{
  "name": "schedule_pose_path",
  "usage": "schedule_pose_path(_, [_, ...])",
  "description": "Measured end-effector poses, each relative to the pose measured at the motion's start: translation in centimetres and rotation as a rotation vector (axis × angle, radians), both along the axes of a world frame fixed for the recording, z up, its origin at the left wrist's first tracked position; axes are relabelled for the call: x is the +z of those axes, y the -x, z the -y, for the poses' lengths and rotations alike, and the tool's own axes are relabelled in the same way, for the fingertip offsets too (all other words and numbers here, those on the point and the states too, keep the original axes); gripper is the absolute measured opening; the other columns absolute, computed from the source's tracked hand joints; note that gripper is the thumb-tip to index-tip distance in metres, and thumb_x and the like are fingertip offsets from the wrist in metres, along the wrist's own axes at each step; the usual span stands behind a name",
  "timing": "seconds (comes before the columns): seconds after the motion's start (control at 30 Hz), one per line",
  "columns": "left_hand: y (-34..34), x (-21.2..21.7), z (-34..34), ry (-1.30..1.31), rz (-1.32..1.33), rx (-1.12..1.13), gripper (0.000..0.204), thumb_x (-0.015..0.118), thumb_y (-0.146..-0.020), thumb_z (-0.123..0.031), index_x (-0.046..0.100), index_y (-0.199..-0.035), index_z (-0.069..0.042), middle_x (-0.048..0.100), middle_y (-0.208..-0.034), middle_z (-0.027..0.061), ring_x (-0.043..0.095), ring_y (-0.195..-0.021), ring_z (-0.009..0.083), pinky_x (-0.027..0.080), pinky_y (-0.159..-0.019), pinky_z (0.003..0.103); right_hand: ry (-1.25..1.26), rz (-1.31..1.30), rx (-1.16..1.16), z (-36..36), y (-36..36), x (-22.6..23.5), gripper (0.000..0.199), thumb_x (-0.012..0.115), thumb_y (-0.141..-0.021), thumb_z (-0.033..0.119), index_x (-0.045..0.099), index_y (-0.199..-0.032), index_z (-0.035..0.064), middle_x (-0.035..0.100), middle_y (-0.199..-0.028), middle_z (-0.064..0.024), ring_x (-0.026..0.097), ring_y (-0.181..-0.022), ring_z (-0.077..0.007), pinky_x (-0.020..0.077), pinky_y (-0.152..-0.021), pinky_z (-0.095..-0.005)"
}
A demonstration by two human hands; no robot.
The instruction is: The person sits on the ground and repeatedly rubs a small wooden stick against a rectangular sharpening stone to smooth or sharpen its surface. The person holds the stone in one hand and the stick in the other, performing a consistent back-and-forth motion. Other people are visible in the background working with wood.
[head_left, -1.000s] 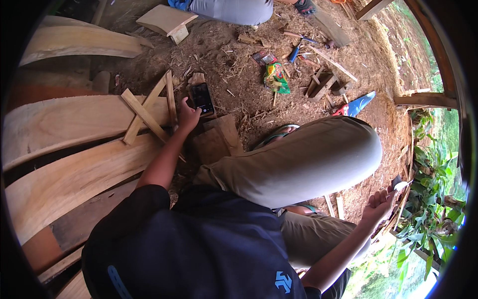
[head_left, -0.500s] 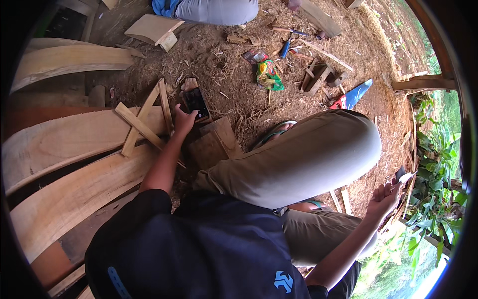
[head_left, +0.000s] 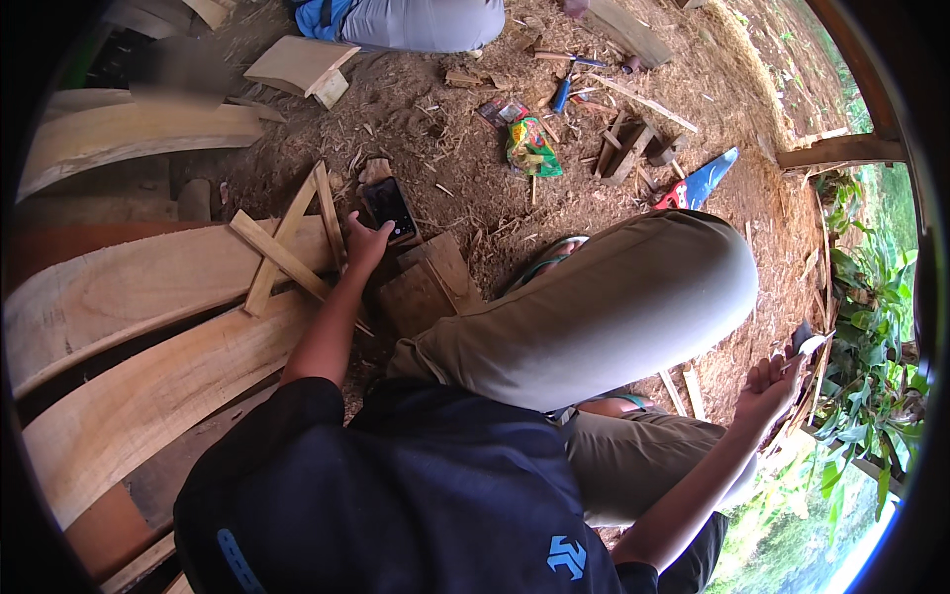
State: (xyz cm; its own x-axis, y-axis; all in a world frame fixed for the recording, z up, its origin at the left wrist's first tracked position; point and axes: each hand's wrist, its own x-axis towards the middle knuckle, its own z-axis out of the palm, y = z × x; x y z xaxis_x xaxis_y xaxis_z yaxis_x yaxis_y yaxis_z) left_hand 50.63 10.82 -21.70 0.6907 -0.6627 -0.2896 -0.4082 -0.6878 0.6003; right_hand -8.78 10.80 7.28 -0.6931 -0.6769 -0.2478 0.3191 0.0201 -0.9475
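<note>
My left hand (head_left: 367, 244) is at the near end of a black smartphone (head_left: 389, 208), its thumb over the screen and its fingers closed at the phone's left side. The phone lies face up, with a bit of wood showing at its far end. Out to the right, near the plants, my right hand (head_left: 768, 390) is closed on a thin whitish piece (head_left: 813, 344). A small dark flat piece (head_left: 800, 335) shows beside that one; I cannot make out what either is.
Curved planks (head_left: 148, 381) and crossed wood strips (head_left: 282, 247) lie at left. A blue-bladed handsaw (head_left: 710, 180), a green packet (head_left: 532, 148), a blue-handled tool (head_left: 561, 96) and offcuts lie on the shaving-covered ground. Another person's grey-clad leg (head_left: 426, 22) is at the top.
A blurred grey shape has come in at the upper left. My right hand sits slightly further right in the picture; my left stays at the phone.
</note>
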Motion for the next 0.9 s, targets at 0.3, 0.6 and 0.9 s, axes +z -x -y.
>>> schedule_pose_path(0.3, [-2.4, 0.8, 2.9, 0.357, 0.035, 0.003, 0.067, 0.074, -0.077, -0.03, 0.044, -0.127, 0.005, 0.062, -0.094, 0.0123, 0.06, -0.086, 0.0235, 0.047, -0.081, 0.037, -0.065, -0.083, -0.037, -0.1, -0.7, 0.7, 0.027, 0.051, -0.1, 0.03, 0.058, -0.104, 0.004, 0.033, -0.055, 0.0088, 0.021, -0.041, -0.0015, 0.0151, -0.036, -0.0227])
schedule_pose_path(0.6, [11.8, 21.7, 23.3, 0.642, -0.532, -0.103, 0.039, 0.061, -0.088, -0.039, 0.058, -0.117, -0.012, 0.055, -0.088, -0.0012, 0.049, -0.065, 0.0075, 0.038, -0.053, 0.022, -0.273, -1.165, 0.447, 1.4, 2.2, 7.7, 0.025, 0.053, -0.098, 0.028, 0.062, -0.102, 0.0055, 0.064, -0.076, -0.0191, 0.064, -0.069, -0.0313, 0.0476, -0.063, -0.0411])
schedule_pose_path(0.9, [42.4, 42.8, 22.8, 0.57, -0.809, -1.442, 0.059, 0.056, -0.092, -0.05, 0.052, -0.128, -0.003, 0.064, -0.112, 0.01, 0.063, -0.092, 0.0144, 0.05, -0.077, 0.023, -0.132, -1.431, 0.164, -0.2, 5.8, 11.1, 0.022, 0.053, -0.097, 0.031, 0.057, -0.091, 0.0096, 0.06, -0.063, -0.0137, 0.061, -0.057, -0.0356, 0.0452, -0.052, -0.0459])
